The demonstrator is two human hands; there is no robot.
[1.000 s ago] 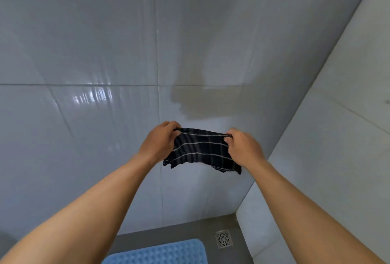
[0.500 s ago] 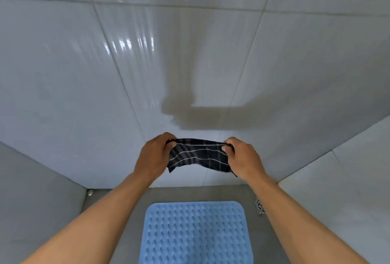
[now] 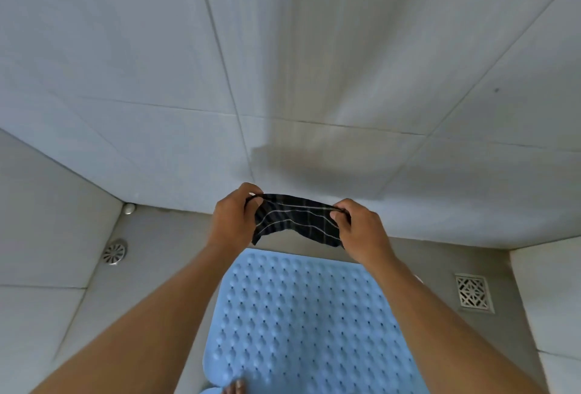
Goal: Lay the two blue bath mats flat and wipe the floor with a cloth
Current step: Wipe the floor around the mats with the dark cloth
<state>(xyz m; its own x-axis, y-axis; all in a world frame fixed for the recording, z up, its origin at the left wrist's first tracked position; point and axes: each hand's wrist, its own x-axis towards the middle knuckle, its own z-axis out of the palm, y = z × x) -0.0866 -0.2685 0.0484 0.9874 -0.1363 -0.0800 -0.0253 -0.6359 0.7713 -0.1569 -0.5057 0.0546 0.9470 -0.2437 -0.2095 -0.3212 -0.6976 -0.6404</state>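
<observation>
A dark cloth [image 3: 295, 220] with thin pale stripes hangs stretched between my two hands, in the air above the floor. My left hand [image 3: 234, 217] pinches its left top corner and my right hand [image 3: 361, 230] pinches its right top corner. Below them a light blue bath mat [image 3: 301, 318] with rows of small bumps lies flat on the grey floor [image 3: 157, 255]; my forearms cover its side edges. A sliver of another blue piece [image 3: 209, 390] shows at the bottom edge, beside some toes [image 3: 234, 389].
Pale tiled walls close in the floor on the left, back and right. A round metal drain [image 3: 114, 252] sits at the left wall, a square grated drain [image 3: 474, 293] at the right wall. A small round fitting [image 3: 128, 208] is in the back left corner.
The view has tilted down, so more of the floor, the blue mat and both drains show. Both hands still hold the cloth stretched between them.
</observation>
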